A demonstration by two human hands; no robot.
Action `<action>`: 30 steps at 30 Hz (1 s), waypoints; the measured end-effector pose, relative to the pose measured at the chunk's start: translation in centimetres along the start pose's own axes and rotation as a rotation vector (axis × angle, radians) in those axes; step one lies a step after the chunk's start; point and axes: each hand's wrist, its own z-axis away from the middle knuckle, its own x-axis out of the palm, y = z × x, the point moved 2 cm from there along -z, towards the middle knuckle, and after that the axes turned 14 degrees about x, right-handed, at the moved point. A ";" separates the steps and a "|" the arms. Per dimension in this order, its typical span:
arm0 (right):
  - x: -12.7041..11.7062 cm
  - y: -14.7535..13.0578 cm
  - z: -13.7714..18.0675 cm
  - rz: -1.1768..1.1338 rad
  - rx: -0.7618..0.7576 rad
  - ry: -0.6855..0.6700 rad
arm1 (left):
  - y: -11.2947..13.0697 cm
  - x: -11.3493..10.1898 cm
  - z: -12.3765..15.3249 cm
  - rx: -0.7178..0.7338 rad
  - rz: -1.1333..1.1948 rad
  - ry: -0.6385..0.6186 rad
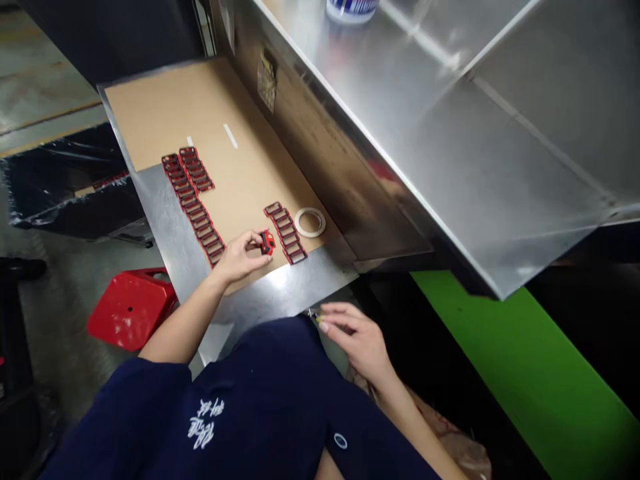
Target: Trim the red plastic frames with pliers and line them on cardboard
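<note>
- Left hand (243, 257) rested on the cardboard sheet (165, 107), thumb and fingers pinched shut on one small red-and-black part (267, 242).
- That part sat at the fingertips, between the long row of red-framed parts (193, 203) and the short row (286, 233), just beside the short row's near end.
- Long row ran diagonally down the sheet's left side, with a second short column touching it at the far end; pieces lay flat, edge to edge.
- Tape ring (310, 221) lay flat on the sheet, just right of the short row.
- Right hand (355, 337) was low, off the table (295, 287), over the lap near its front edge; fingers loosely curled, tips at something tiny, too small to make out, so I couldn't tell if it gripped anything.
- Steel hood (450, 120) sloped over the right side, with a blue-labelled container (353, 8) on top.
- Red stool (131, 307) stood on the floor to the left; green panel (525, 373) was at lower right.
</note>
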 end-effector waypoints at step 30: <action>3.1 -5.4 -0.3 -0.536 0.155 -0.622 | 14.0 1.2 11.8 0.216 0.307 0.115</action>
